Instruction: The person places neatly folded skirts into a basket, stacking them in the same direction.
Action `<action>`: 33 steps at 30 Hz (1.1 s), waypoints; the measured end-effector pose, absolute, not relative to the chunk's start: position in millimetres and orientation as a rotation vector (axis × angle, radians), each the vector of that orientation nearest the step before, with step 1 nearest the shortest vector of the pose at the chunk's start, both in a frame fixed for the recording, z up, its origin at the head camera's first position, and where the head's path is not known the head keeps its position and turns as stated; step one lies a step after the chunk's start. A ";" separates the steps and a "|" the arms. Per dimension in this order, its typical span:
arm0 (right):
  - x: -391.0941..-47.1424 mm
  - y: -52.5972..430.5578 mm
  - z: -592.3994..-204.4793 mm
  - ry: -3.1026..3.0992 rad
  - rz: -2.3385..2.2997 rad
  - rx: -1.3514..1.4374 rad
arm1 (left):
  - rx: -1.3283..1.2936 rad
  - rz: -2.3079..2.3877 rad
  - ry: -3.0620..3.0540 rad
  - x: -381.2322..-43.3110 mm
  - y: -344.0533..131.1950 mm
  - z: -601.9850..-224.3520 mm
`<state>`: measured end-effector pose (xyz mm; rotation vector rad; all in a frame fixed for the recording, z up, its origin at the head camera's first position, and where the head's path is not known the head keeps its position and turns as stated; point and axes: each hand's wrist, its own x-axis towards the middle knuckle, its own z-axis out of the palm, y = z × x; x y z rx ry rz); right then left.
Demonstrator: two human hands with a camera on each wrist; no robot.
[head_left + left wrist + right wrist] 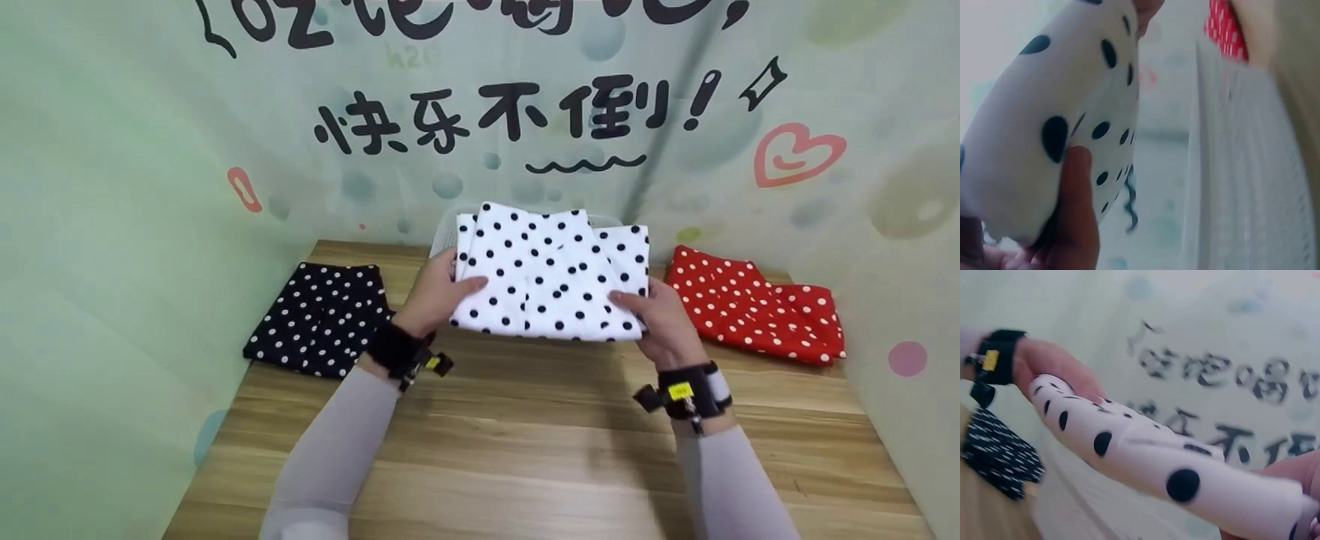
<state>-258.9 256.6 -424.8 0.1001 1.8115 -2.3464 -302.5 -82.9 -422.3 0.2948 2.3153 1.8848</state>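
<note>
A folded white garment with black dots [544,274] is held up level above the table between both hands. My left hand [435,296] grips its left edge, thumb on the front face and fingers behind. At the opposite edge my right hand [667,319] pinches it the same way. In the left wrist view the folded layers of the white garment [1022,129] show edge-on. From the right wrist the garment [1140,450] appears as a thick roll-like fold running between the hands. Behind it, a white plastic basket [444,231] is mostly hidden.
A folded black garment with white dots [322,319] lies on the wooden table [510,450] at left. On the right is a folded red garment with white dots [750,307]. A printed curtain [480,135] hangs along the back, and pale curtain walls flank both sides.
</note>
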 end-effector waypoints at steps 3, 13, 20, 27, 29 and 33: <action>-290.7 246.1 -426.4 1.925 -2.374 0.208 | 0.287 1.892 2.256 -340.3 -83.1 -420.4; -329.1 228.7 -436.9 2.391 -2.147 0.357 | 0.182 1.914 2.290 -381.2 -77.3 -424.2; -318.8 235.5 -441.5 2.680 -2.027 0.557 | 0.000 1.748 2.499 -374.2 -78.1 -424.6; -300.6 261.2 -442.0 2.617 -2.191 0.671 | 0.023 1.816 2.607 -359.3 -60.4 -418.7; -297.5 268.5 -444.0 2.590 -2.212 0.717 | 0.049 1.872 2.634 -352.0 -47.9 -418.4; -293.9 287.4 -448.8 2.580 -2.212 0.778 | 0.170 2.004 2.675 -329.5 -10.8 -415.2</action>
